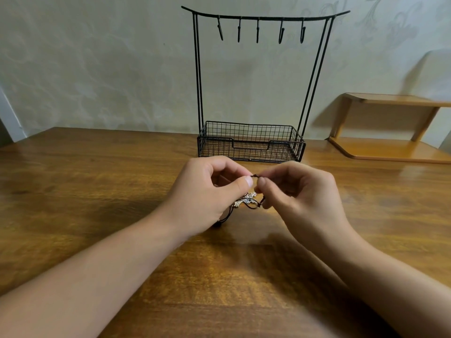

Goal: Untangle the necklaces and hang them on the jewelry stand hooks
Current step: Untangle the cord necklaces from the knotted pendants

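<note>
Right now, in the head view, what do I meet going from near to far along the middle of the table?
Tangled necklaces pinched between left hand and right hand → bare strip of table → wire basket of the jewelry stand → its empty hooks above → wall.

Just one cam here, head-mounted, looking forward and down across the wooden table (97, 179) from its near edge toward the far edge and wall. Pretty close in, wide-angle, both forearms running in from the bottom corners.
</note>
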